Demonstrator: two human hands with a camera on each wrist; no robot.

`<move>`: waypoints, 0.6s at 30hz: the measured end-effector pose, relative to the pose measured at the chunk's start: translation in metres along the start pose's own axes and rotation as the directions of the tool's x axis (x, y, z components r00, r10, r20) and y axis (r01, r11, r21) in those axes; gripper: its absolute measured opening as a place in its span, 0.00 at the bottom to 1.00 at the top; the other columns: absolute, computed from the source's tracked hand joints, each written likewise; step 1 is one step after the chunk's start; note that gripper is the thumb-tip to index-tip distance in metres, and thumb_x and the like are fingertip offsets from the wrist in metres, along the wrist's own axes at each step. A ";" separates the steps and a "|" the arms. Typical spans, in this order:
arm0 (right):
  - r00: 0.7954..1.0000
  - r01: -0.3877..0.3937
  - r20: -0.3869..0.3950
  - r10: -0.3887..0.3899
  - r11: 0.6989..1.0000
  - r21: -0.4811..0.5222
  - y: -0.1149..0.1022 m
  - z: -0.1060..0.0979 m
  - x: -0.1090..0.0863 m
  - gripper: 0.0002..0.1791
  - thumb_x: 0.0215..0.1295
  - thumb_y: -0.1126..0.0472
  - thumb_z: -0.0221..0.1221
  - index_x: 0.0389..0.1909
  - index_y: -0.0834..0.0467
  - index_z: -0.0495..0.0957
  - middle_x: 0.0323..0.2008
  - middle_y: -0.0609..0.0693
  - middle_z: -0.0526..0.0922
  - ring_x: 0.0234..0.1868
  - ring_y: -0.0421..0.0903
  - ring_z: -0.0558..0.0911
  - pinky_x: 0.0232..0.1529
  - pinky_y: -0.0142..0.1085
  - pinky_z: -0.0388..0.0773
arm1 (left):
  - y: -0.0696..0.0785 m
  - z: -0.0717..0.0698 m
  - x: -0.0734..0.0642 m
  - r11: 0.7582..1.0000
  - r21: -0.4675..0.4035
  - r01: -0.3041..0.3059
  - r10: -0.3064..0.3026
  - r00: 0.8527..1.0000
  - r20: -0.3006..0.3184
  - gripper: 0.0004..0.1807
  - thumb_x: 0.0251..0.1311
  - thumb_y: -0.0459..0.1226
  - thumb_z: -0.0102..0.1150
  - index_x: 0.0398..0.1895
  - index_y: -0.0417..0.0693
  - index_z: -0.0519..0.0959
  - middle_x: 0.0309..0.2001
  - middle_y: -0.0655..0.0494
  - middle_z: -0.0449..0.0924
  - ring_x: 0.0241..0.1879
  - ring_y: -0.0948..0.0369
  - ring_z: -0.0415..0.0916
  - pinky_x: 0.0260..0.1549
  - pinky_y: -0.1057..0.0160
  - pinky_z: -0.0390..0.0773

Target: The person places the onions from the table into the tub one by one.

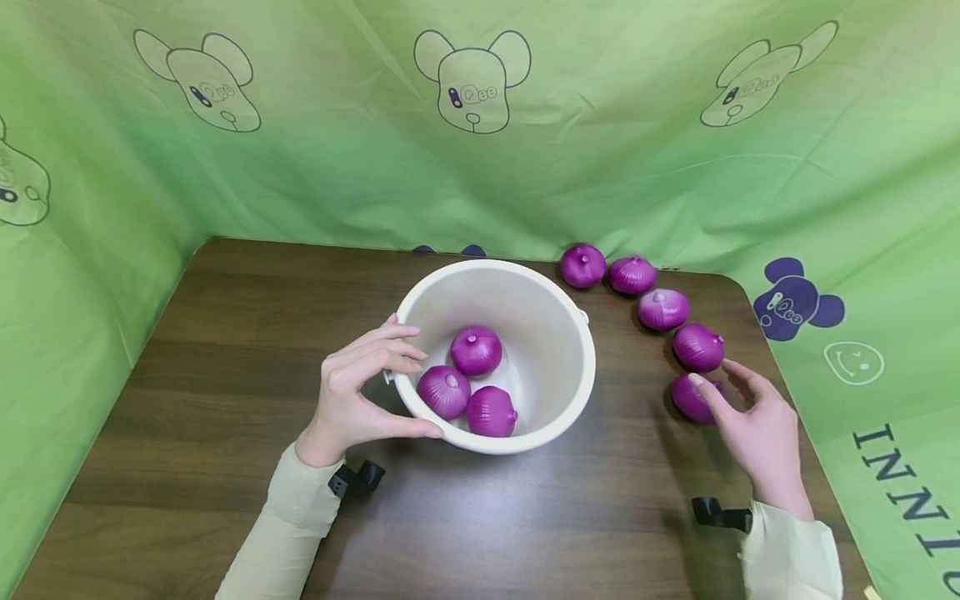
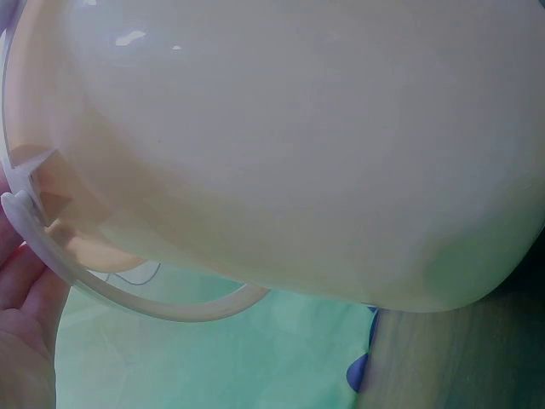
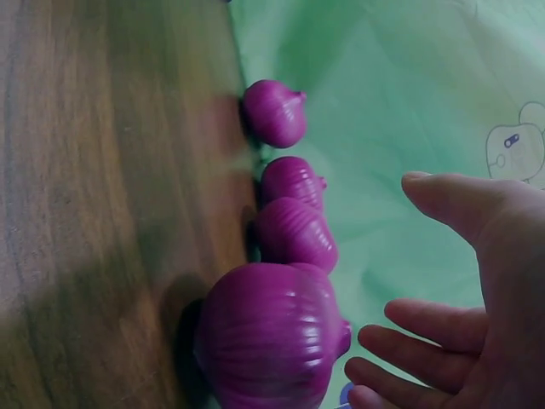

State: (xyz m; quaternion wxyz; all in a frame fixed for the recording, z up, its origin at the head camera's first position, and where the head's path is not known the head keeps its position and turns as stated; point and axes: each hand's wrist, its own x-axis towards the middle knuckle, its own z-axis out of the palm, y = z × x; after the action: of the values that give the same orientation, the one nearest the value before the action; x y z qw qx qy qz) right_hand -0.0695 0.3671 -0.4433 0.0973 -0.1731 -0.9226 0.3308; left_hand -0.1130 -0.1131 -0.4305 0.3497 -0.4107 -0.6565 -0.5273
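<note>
My left hand (image 1: 348, 404) grips the near-left rim of a white bucket (image 1: 555, 358), thumb along the front and fingers over the edge. Inside lie three purple onions (image 1: 476, 350). In the left wrist view the bucket's outer wall (image 2: 298, 153) fills most of the picture, with fingertips at the far left edge. On the right, my right hand (image 1: 761, 433) is at the nearest onion (image 1: 688, 400) of a curved row, thumb and fingers spread about it. The right wrist view shows the fingers apart from the large near onion (image 3: 268, 341).
Several more onions, such as the far one (image 1: 582, 265), line the back right of the brown wooden table (image 1: 225, 358). The bucket's handle (image 2: 174, 311) hangs below its lug. A green printed cloth (image 1: 337, 167) rises behind and on both sides.
</note>
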 end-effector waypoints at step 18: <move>0.998 0.009 0.060 -0.004 0.997 -0.077 0.015 0.009 0.007 0.44 0.66 0.40 0.66 0.71 0.68 0.68 0.61 0.71 0.75 0.60 0.68 0.74 0.55 0.61 0.70 | -0.001 -0.001 0.000 1.000 0.003 -0.006 0.006 1.000 0.006 0.34 0.35 0.57 0.85 0.32 0.37 0.85 0.36 0.45 0.87 0.47 0.44 0.83 0.61 0.38 0.74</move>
State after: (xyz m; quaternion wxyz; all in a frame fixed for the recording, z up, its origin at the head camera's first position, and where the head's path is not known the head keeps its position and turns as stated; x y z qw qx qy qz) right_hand -0.0748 0.3753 -0.4595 0.0640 -0.1637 -0.9377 0.2998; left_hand -0.1141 -0.1140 -0.4313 0.3499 -0.4137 -0.6570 -0.5242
